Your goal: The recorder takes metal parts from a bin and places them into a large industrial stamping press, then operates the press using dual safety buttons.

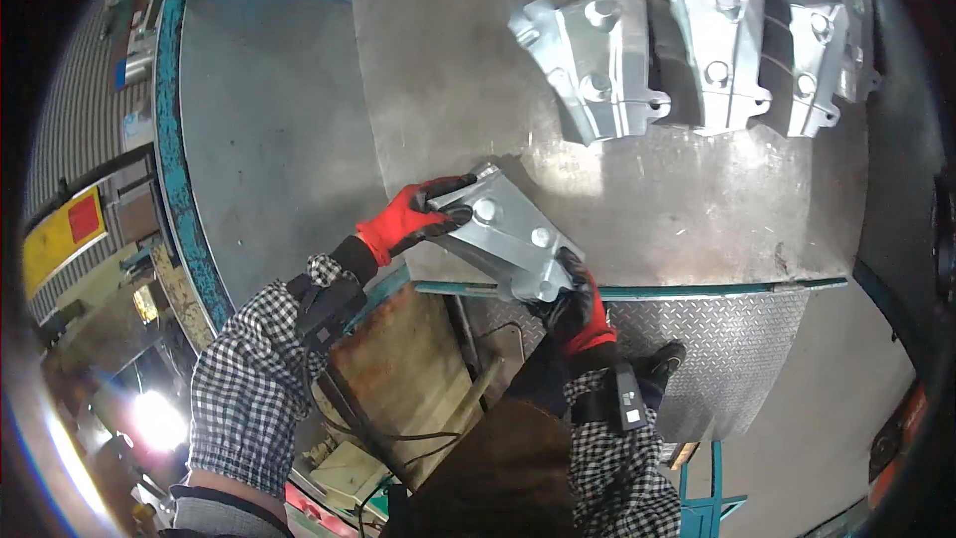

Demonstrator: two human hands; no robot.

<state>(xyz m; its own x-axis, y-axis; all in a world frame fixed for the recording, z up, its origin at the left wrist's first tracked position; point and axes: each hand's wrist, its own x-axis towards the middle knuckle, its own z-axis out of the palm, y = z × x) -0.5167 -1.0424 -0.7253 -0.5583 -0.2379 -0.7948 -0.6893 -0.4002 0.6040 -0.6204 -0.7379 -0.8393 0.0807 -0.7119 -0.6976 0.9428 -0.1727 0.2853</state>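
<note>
Grouped far right on the flat grey metal table (448, 110): silver bent sheet-metal brackets (629, 50). Nearer, leftward, at the near edge, between red-and-black gloved left hand (423, 212) and matching right hand (581, 312): another such bracket (510, 231). Before that edge, rightward: grey diamond-patterned metal plate (747, 344).

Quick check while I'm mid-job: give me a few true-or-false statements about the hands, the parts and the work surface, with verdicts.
1. The left hand and right hand are on the same metal part. True.
2. Both hands are bare. False: they wear red-and-black gloves.
3. Other metal parts are at the upper right of the picture, on the grey work surface. True.
4. The handled part sits in among the others. False: it is apart from them, by the teal edge.
5. The sleeves are checked. True.
</note>
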